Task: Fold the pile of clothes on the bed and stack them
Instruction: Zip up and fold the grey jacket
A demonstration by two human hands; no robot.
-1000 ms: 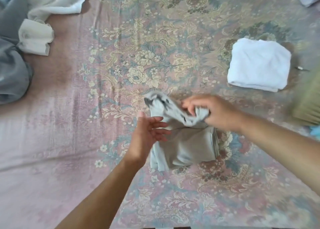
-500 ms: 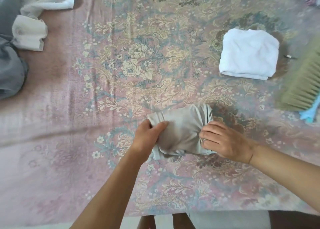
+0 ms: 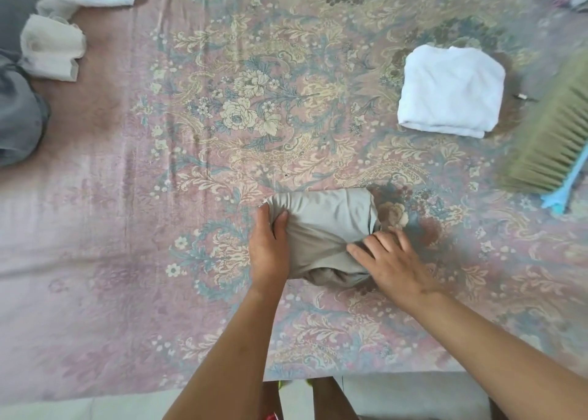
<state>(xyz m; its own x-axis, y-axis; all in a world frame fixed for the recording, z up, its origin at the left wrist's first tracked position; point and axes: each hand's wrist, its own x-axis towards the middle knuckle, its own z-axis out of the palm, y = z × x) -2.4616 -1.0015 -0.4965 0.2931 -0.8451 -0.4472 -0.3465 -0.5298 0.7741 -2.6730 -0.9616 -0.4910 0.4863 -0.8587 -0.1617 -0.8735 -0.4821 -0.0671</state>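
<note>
In the head view, the left hand (image 3: 269, 247) grips the left end of a folded grey garment (image 3: 324, 228): the thumb lies on top of the cloth and the fingers curl around its edge, out of sight beneath. The right hand (image 3: 393, 262) rests on the garment's near right corner with its fingers (image 3: 366, 247) held fairly straight and slightly spread, pressing the cloth down rather than pinching it. The garment sits as a compact bundle on the floral bedsheet (image 3: 222, 117), near the front edge of the bed, between the two hands.

Farther back and to the right, a folded white cloth (image 3: 451, 88) lies by itself, well apart from the grey bundle. At the far left, a heap of unfolded clothes (image 3: 19, 114) in grey and cream spills off the edge of the picture. At the right edge lies a brush (image 3: 553, 146) with olive bristles and a light blue handle.

No brand, label or writing can be read on any of these things.
</note>
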